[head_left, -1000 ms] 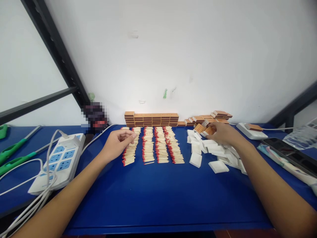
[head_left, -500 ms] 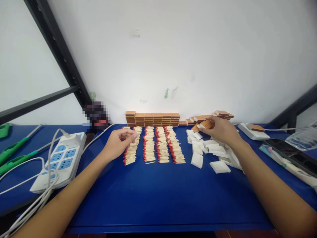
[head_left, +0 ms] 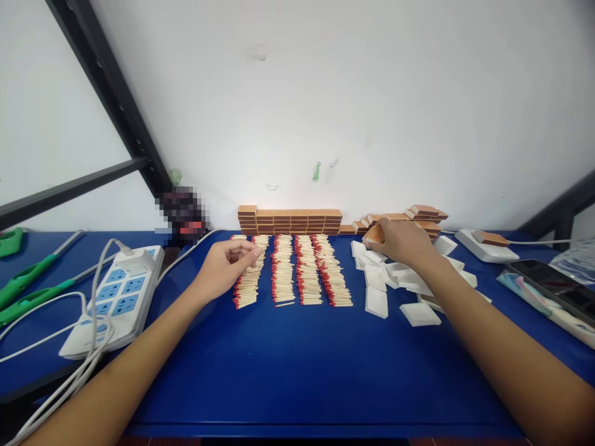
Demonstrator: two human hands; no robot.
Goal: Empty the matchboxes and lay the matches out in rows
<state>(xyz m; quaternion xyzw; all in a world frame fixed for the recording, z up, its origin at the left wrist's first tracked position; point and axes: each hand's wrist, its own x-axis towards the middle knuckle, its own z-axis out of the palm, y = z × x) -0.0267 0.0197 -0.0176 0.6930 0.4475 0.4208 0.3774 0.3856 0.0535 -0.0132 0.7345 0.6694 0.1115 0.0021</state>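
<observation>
Several rows of red-tipped matches (head_left: 297, 269) lie on the blue table (head_left: 297, 365). My left hand (head_left: 227, 263) hovers over the leftmost row, fingers curled in a pinch; what it holds I cannot make out. My right hand (head_left: 402, 241) is closed on an orange matchbox sleeve (head_left: 374, 234) above the pile of white inner trays (head_left: 400, 282). A neat stack of orange matchboxes (head_left: 290, 222) stands against the wall, with a looser heap of sleeves (head_left: 409, 218) to its right.
A white power strip (head_left: 118, 294) with cables lies at the left, beside green-handled tools (head_left: 28, 291). At the right are a white device (head_left: 486, 244) with a matchbox on it and a dark tray (head_left: 551, 288). A black shelf frame (head_left: 106, 93) slants at the upper left.
My right hand lifted an orange sleeve from the heap and carried it leftward, lowering toward the white trays. My left hand stayed almost still over the leftmost match row.
</observation>
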